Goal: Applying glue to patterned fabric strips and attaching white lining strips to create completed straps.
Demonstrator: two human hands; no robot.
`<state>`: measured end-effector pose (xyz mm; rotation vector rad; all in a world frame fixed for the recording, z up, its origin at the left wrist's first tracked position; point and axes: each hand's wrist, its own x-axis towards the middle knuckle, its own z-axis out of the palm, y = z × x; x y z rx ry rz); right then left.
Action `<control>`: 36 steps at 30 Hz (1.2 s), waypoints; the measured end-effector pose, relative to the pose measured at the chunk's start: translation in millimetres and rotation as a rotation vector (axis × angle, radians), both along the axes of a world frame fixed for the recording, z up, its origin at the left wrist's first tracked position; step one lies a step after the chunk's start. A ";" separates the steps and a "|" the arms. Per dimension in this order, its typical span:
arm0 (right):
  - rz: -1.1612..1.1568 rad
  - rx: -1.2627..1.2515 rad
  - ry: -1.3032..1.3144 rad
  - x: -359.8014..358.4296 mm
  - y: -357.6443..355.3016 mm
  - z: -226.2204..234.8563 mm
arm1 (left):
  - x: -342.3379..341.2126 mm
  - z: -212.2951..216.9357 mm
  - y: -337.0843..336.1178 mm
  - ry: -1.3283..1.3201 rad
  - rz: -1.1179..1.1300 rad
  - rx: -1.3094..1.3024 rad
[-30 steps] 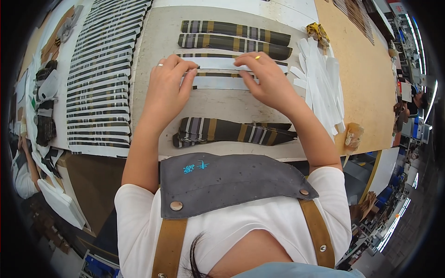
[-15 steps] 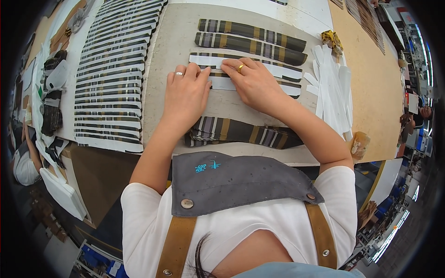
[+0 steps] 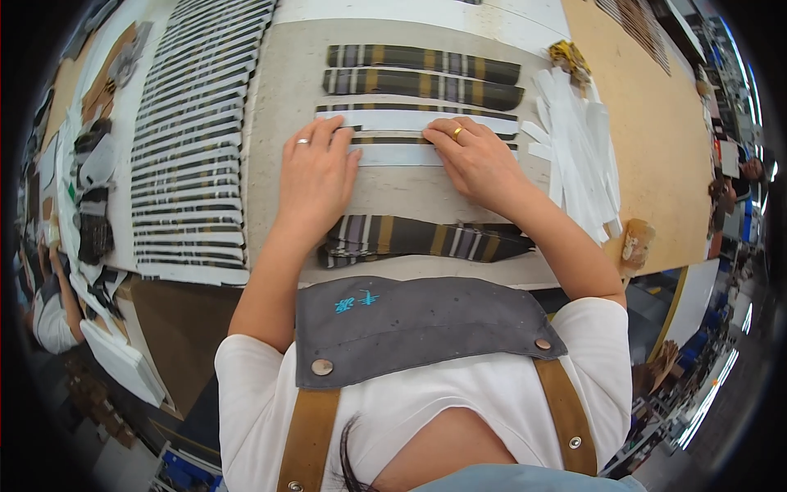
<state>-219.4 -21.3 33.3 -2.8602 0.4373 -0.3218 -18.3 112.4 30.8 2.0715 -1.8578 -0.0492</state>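
Two dark plaid fabric pieces bearing white strips lie in front of me on a grey board (image 3: 283,82). The fingertips of my left hand (image 3: 318,176) rest at the left part of the upper white strip (image 3: 389,121), thumb apart from the fingers. My right hand (image 3: 484,164) lies with its fingers on the right part of these pieces, just below the upper strip. The lower white strip (image 3: 398,155) runs between both hands, its ends partly hidden by them. Neither hand is wrapped round anything.
Two plaid pieces (image 3: 422,84) lie beyond my hands, and a plaid stack (image 3: 426,238) lies nearer. Loose white strips (image 3: 578,156) are at right, beside a yellowish block (image 3: 636,243). Rows of white-edged plaid pieces (image 3: 193,164) fill the left. Another person (image 3: 57,307) is at far left.
My hands have moved apart along the upper white strip, the left one toward its left end. The view has shifted slightly, so the board's contents sit further left.
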 end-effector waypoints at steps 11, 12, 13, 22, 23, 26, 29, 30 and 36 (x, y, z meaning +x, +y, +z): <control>-0.713 -0.083 -0.140 -132.4 -14.6 9.3 | 17.6 5.4 -18.5 0.164 0.021 0.003; -0.792 -0.028 -0.116 -135.3 -12.6 6.4 | 17.9 5.3 -19.3 0.196 0.039 -0.006; -0.802 -0.028 -0.119 -136.7 -10.9 3.7 | 16.6 5.5 -20.6 0.193 0.029 -0.006; -0.994 0.268 -0.209 -138.0 -12.1 -3.8 | -0.7 21.1 -24.1 0.204 0.032 -0.076; -0.974 0.221 -0.198 -137.9 -11.4 -3.1 | -2.7 23.4 -25.9 0.228 0.009 -0.070; -0.885 0.137 -0.188 -137.1 -8.8 7.6 | -10.8 29.4 -31.3 0.318 -0.072 -0.094; -0.798 0.119 -0.236 -126.4 -6.2 33.1 | -23.1 37.9 -39.4 0.519 -0.195 -0.047; -0.774 0.140 -0.282 -119.4 -5.5 43.0 | -27.9 39.9 -41.5 0.654 -0.253 0.034; -0.428 0.416 -0.299 -47.7 6.9 78.2 | -46.2 36.0 -59.5 1.258 -0.280 0.339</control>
